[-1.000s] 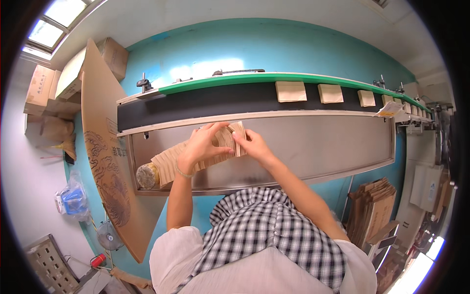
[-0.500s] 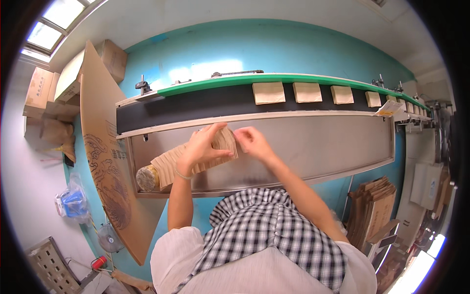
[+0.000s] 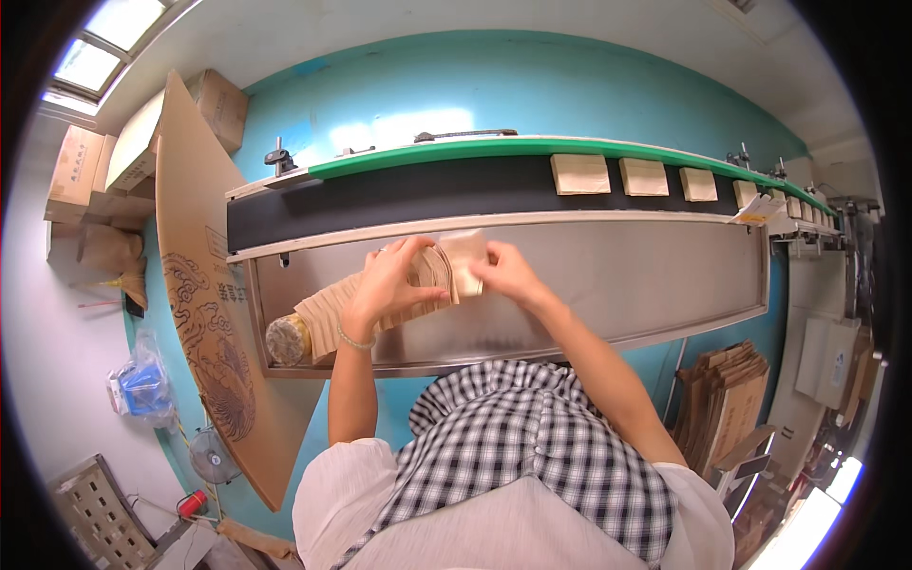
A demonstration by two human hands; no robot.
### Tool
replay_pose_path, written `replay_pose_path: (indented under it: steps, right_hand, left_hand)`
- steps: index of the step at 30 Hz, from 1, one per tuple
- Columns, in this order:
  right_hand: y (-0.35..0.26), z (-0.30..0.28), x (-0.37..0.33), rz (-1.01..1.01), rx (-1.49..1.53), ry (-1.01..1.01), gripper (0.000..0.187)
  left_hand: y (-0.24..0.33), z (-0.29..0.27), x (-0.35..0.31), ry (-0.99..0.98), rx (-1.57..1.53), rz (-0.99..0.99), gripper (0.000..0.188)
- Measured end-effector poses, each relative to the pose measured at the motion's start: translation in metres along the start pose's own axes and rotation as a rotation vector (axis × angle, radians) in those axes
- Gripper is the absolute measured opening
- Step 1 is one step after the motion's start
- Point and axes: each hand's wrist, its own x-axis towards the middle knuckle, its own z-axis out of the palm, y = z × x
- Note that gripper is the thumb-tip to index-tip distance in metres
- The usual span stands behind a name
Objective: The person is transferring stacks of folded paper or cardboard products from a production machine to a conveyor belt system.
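Observation:
A long row of folded beige paper napkins lies slantwise on the left part of a metal tray. My left hand is closed over the right end of this row, thumb on the near side and fingers on the far side. Between the fingertips of my right hand is the edge of one folded napkin, tilted away from the row's end. A roundish, yellowish-brown wrapped object sits against the row's left end. Beyond the tray, several folded napkins lie spaced out on a black conveyor belt.
A green rail edges the belt's far side. On the left stands a large cardboard sheet, with cartons behind it. Flattened cardboard leans below the tray at the right. A small fan is at lower left.
My right hand has moved slightly right, and a napkin now shows tilted out from the row's end in its fingers. The napkins on the belt have travelled to the right. My left hand stays put.

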Motion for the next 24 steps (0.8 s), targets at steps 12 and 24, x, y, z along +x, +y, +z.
replay_pose_path:
  steps: [12, 24]
  right_hand:
    - [-0.054, 0.056, -0.026, -0.178, -0.418, 0.209, 0.052]
    - [-0.037, 0.061, -0.015, 0.028, 0.234, 0.078, 0.047]
  left_hand:
    - [-0.015, 0.007, -0.003, 0.002, -0.048, 0.014, 0.086]
    - [-0.013, -0.001, -0.007, 0.028, 0.015, 0.046, 0.084]
